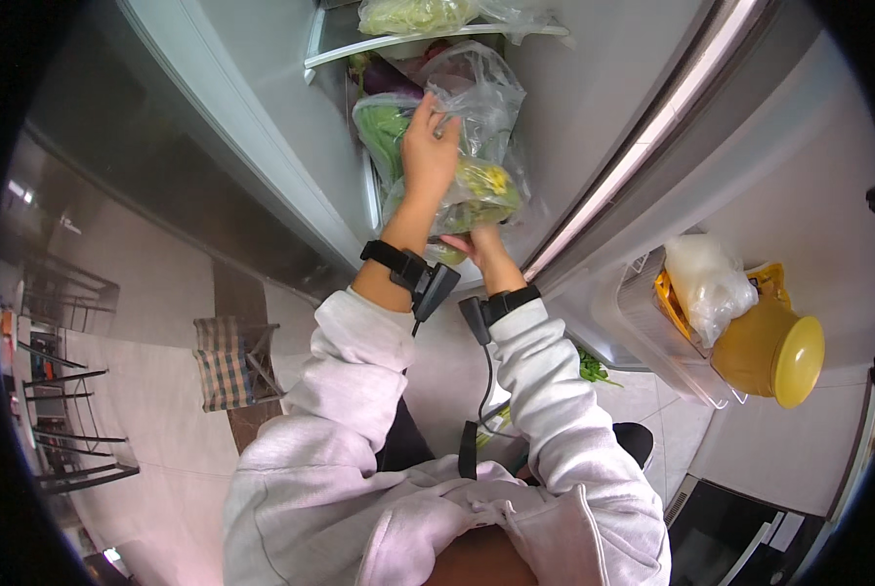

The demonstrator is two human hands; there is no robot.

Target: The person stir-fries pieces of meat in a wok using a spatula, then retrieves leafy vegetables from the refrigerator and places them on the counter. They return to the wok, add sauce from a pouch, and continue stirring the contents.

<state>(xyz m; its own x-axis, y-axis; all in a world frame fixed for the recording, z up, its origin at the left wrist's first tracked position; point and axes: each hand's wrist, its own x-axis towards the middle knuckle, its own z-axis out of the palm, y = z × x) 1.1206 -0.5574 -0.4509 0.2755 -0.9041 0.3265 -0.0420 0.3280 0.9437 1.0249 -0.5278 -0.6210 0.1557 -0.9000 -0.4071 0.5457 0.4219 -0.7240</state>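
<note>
Inside the open refrigerator, my left hand (432, 157) lies over clear plastic bags with its fingers bent. Whether it pinches the plastic is unclear. Just beyond its fingertips is a purple eggplant (386, 78), and on its left side a bag of green vegetables (380, 132). A clear bag of greens with yellow flowers (487, 182) sits nearest me. My right hand (484, 245) holds the near end of that bag from below, its fingers partly hidden. Behind the hands stands a crumpled clear bag (492, 99). A pale green item (446, 253) shows beneath the flowered greens.
A shelf edge (437, 42) crosses above the compartment, with bagged pale vegetables (415, 15) on it. The open door's bin (650, 329) carries a yellow-lidded container (796, 360) and a white plastic bag (705, 282). Leafy greens (593, 368) lie below. A checked folding stool (223, 362) stands left.
</note>
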